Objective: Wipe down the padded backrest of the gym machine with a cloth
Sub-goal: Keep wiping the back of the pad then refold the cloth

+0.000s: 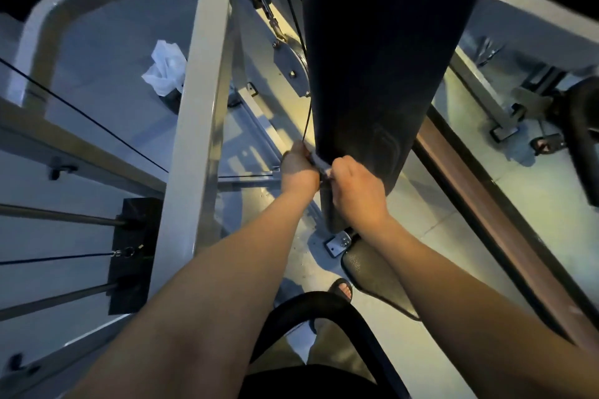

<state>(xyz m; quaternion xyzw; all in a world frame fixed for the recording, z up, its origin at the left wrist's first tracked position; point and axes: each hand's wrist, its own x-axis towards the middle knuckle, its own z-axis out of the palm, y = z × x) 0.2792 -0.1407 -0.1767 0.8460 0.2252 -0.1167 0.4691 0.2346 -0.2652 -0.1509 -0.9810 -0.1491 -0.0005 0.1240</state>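
The dark backrest [382, 42] runs lengthwise from the top of the view down toward the person. Both arms are stretched out. The left hand [299, 170] and right hand [356, 193] are curled tight side by side, pinching a pale cloth [322, 168] at its lower corner.

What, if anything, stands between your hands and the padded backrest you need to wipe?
Nothing visible does. The left hand and right hand are both at the lower edge of the backrest, gripping what looks like a small pale cloth held against that edge.
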